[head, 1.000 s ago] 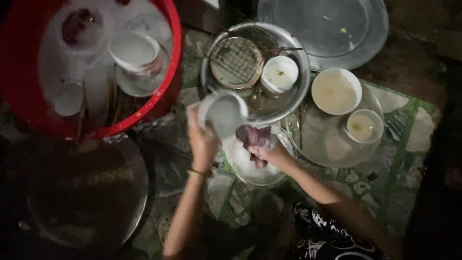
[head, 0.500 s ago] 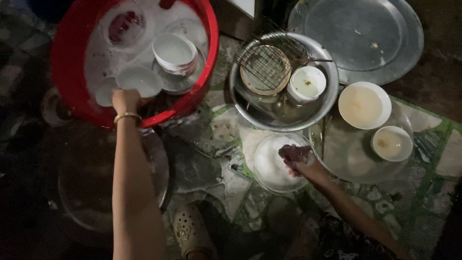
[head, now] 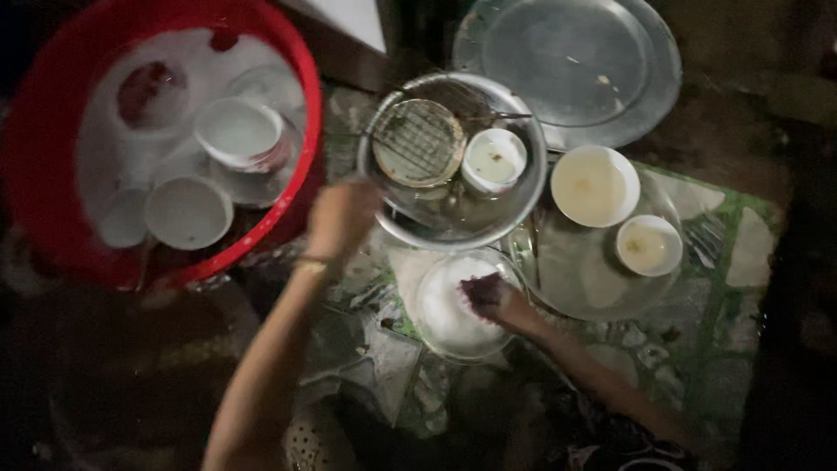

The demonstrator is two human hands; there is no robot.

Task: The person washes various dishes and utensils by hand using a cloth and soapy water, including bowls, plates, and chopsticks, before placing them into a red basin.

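Note:
My right hand (head: 490, 298) is closed on a dark purple scrubbing cloth (head: 478, 288) and presses it onto a white plate (head: 440, 318) lying on the ground in front of me. My left hand (head: 342, 218) hangs blurred in the air between the red tub (head: 307, 131) and the metal basin (head: 532, 196). Nothing shows in it, and its fingers are too smeared to read. The tub holds foamy water with several white bowls, the nearest one (head: 187, 212) by its front rim. In the basin lie a round wire grate (head: 418, 141) and a small white bowl (head: 493, 160).
A large empty metal tray (head: 571, 74) lies at the top right. Below it a second metal tray (head: 575, 292) carries two white bowls (head: 595, 185) (head: 648, 245). A patterned mat (head: 741, 262) covers the ground at right. The lower left is dark.
My left hand carried a white bowl from the plate to the red tub, left it there, and has swung back right toward the basin. My right hand stayed on the plate with the cloth.

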